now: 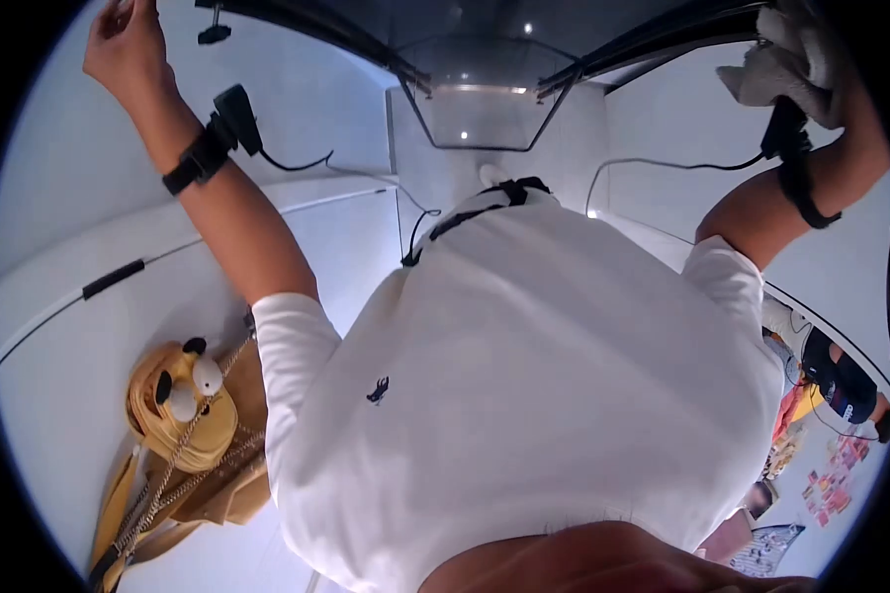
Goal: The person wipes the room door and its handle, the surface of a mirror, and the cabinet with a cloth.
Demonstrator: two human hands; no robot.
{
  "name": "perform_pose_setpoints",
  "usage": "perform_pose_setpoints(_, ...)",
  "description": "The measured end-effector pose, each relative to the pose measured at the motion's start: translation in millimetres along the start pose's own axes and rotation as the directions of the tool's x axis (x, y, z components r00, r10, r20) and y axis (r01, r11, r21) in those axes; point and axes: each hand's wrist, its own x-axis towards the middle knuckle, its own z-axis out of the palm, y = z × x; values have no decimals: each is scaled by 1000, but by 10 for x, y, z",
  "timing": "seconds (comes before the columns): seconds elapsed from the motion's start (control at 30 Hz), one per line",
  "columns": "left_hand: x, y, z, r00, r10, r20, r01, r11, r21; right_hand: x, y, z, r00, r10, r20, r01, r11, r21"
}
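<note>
My left hand [129, 49] is raised at the upper left, in front of a pale wall. Its fingers curl inward, and the image edge cuts them off, so whatever they may hold is hidden. At the upper right my right hand [852, 89] is in shadow, closed around a bunched grey cloth [776, 69]. Most of its fingers are hidden by the folds and the dark image edge. A dark glossy panel [485, 30] on a thin metal frame [425, 124] spans the top, between my hands.
Black devices are strapped to my left wrist [235, 119] and right wrist [786, 128], with cables running to my waist. A yellow plush bag [193, 415] with chain straps hangs at the left. Another person [845, 381] shows at the right, near a wall with pink pictures [836, 479].
</note>
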Motion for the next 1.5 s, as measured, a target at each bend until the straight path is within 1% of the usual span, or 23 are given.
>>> perform_pose_setpoints(0.07, -4, 97, 6, 980, 145, 138, -162, 980, 116, 30, -42, 81, 977, -211, -42, 214, 970, 113)
perform_pose_setpoints(0.1, -27, 98, 31, 982, 135, 132, -141, 989, 38, 18, -58, 110, 959, -278, -62, 284, 947, 150)
perform_pose_setpoints(0.37, -15, 33, -25, 973, 178, 147, -197, 972, 127, -80, 241, -128, 969, -242, 39, 240, 969, 67)
perform_pose_setpoints(0.43, -50, 30, -3, 976, 174, 133, -194, 969, 155, -114, 392, -284, 983, -181, 23, 181, 983, 21)
perform_pose_setpoints(0.5, -109, 9, 48, 994, 57, -96, -61, 997, -38, -171, 556, -467, 993, -118, 13, 118, 992, -47)
perform_pose_setpoints(0.67, -63, -87, 4, 990, 96, -106, -94, 995, 22, -764, 901, -829, 982, 185, -23, -186, 959, -216)
perform_pose_setpoints(0.7, -60, -118, -17, 992, 88, -95, -83, 995, 51, -1006, 755, -764, 862, 494, -112, -490, 869, 64)
perform_pose_setpoints(0.73, -71, -108, -19, 993, 82, -85, -75, 994, 78, -1208, 710, -709, 778, 623, -78, -616, 781, 104)
perform_pose_setpoints(0.77, -153, 65, -3, 993, 110, -46, -92, 951, 294, -1410, 665, -654, 672, 740, -41, -730, 670, 137)
perform_pose_setpoints(0.8, -279, 139, 110, 954, 238, -180, -170, 929, 330, -1612, 619, -599, 551, 834, -4, -823, 545, 160)
perform_pose_setpoints(0.83, -449, 194, 209, 876, 364, -315, -235, 895, 380, -1871, 745, -576, 560, 824, 79, -827, 561, 12)
perform_pose_setpoints(0.9, -740, 245, 207, 827, 348, -442, -249, 931, 267, -2143, 536, -227, 606, 774, 182, -784, 544, 297)
perform_pose_setpoints(0.97, -1207, 535, 616, 802, 268, -534, -277, 959, 65, -2232, 486, 64, 576, 792, 203, -804, 503, 318)
perform_pose_setpoints(1.03, -1483, 580, 889, 853, 372, -367, -377, 924, 61, -2130, 469, 146, 537, 806, 247, -837, 472, 278)
perform_pose_setpoints(1.07, -1672, 661, 1112, 906, 310, -287, -350, 932, -97, -2040, 519, 294, 556, 793, 247, -825, 493, 274)
perform_pose_setpoints(1.13, -2243, 750, 1457, 986, 142, 88, -109, 946, -304, -2040, 582, 292, 577, 781, 241, -812, 514, 278)
perform_pose_setpoints(1.17, -2466, 774, 1623, 940, 96, 327, -30, 979, -202, -2068, 658, 310, 596, 757, 269, -799, 525, 291)
perform_pose_setpoints(1.23, -2798, 965, 1999, 747, -38, 663, 300, 910, -286, -2153, 726, 330, 607, 743, 282, -785, 505, 358)
perform_pose_setpoints(1.3, -3014, 1026, 2287, 595, 52, 802, 362, 873, -325, -2219, 697, 330, 603, 721, 340, -796, 516, 316)
perform_pose_setpoints(1.4, -3123, 1222, 2515, 523, 79, 848, 417, 844, -336, -2476, 723, 408, 559, 725, 402, -829, 481, 286)
perform_pose_setpoints(1.43, -3138, 1222, 2592, 500, 110, 859, 392, 855, -338, -2547, 724, 474, 628, 695, 350, -778, 555, 294)
perform_pose_setpoints(1.47, -3168, 1260, 2668, 504, 109, 857, 383, 861, -335, -2612, 719, 538, 690, 661, 293, -723, 622, 300)
perform_pose_setpoints(1.5, -3202, 1303, 2742, 598, 101, 795, 388, 832, -397, -2659, 692, 581, 712, 647, 271, -701, 634, 328)
